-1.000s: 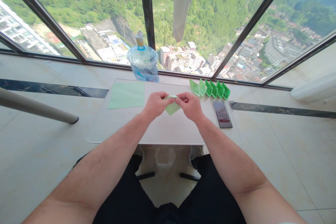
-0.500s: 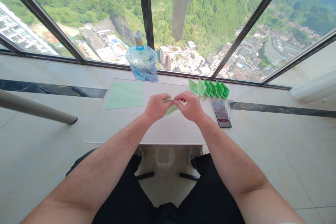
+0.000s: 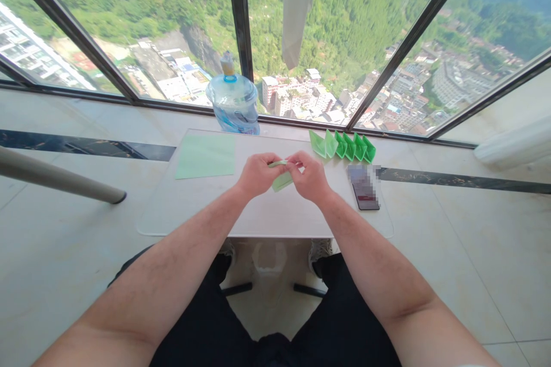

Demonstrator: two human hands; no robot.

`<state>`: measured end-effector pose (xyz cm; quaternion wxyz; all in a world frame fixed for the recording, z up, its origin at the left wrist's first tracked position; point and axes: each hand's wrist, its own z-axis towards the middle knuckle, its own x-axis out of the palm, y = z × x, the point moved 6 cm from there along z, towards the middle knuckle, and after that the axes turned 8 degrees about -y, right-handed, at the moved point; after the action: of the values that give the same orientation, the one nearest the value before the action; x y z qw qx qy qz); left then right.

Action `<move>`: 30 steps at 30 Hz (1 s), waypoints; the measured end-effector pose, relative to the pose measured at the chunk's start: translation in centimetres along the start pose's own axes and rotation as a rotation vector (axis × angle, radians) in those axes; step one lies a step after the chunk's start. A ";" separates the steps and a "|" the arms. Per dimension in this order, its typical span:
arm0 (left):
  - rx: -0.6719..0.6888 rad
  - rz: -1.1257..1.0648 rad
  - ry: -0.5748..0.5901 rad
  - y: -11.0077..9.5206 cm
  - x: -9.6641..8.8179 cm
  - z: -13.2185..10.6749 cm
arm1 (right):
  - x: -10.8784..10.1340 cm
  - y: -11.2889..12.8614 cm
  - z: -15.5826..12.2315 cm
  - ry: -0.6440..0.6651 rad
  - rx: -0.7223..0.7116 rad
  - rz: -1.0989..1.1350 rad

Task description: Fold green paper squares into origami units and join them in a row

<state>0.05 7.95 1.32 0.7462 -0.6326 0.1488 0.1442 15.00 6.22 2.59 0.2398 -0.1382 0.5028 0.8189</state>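
Observation:
My left hand (image 3: pixel 257 175) and my right hand (image 3: pixel 310 178) meet over the middle of a small white table (image 3: pixel 193 212). Both pinch a folded piece of light green paper (image 3: pixel 282 181) held just above the tabletop. Only a small corner of the paper shows between the fingers. A flat sheet of the same green paper (image 3: pixel 206 156) lies at the table's far left. Several folded green paper shapes (image 3: pixel 343 145) stand in a row at the far right.
A dark phone (image 3: pixel 364 187) lies to the right of my right hand. A large clear water bottle (image 3: pixel 233 102) stands behind the table by the window. A grey pole (image 3: pixel 55 179) sticks in from the left. Pale floor tiles surround the table.
The two hands have drawn closer together, and the paper between them now looks smaller and more tightly folded. The view has shifted slightly.

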 end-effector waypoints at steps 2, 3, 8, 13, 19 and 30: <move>-0.029 -0.037 0.021 0.2 0.1 0.1 | 0.0 -0.1 -0.1 -0.016 0.015 -0.006; -0.042 -0.054 0.027 0.2 0.2 0.1 | -0.1 -0.1 -0.1 -0.036 0.015 -0.006; -0.033 -0.054 -0.024 0.3 0.1 0.1 | -0.2 0.1 -0.1 -0.068 -0.021 0.074; 0.021 -0.001 -0.038 -0.2 0.2 -0.3 | -0.2 0.1 -0.1 -0.085 -0.026 0.094; 0.054 -0.012 -0.041 -0.8 0.3 -0.8 | 0.0 0.0 0.0 -0.046 -0.010 0.113; -0.033 -0.137 -0.041 -0.2 0.3 -0.5 | 0.2 -0.6 0.0 0.025 0.140 0.153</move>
<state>0.44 7.46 1.31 0.7465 -0.6506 0.0877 0.1082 15.15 6.52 2.10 0.1792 -0.0923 0.5709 0.7959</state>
